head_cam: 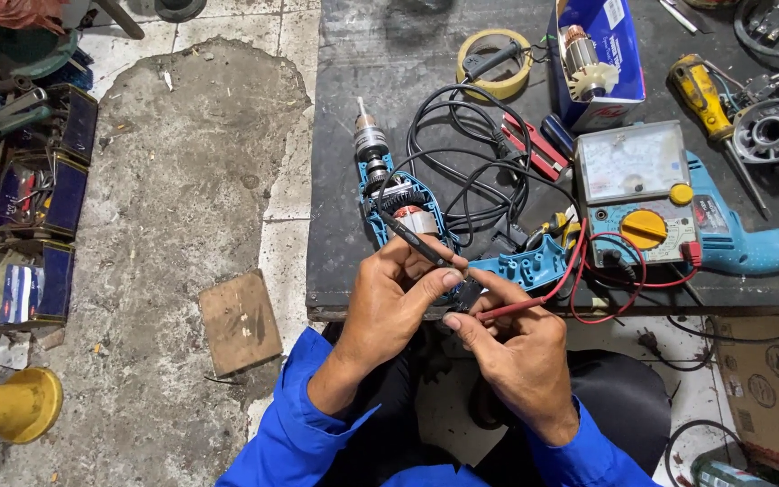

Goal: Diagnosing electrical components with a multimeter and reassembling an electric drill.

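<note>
while the left hand (398, 293) pinches a black probe (412, 236) and the right hand (516, 347) a red probe (511, 308), both meet on a small black part (467, 293) beside the meter (637, 194), mid-test; steady contact matters.

Small dark part (467, 294) — pinched between both hands, mostly covered by fingers (426, 281); kind cannot be told.
Black probe (416, 240) — lower end hidden in the left hand (389, 302).
Red probe (511, 308) — tip concealed under the right hand (516, 352).
Blue drill (750, 243) — cut off by the right edge.
Yellow object (11, 408) — cropped at the left edge.
Cardboard box (773, 383) — partly out of frame.
</note>
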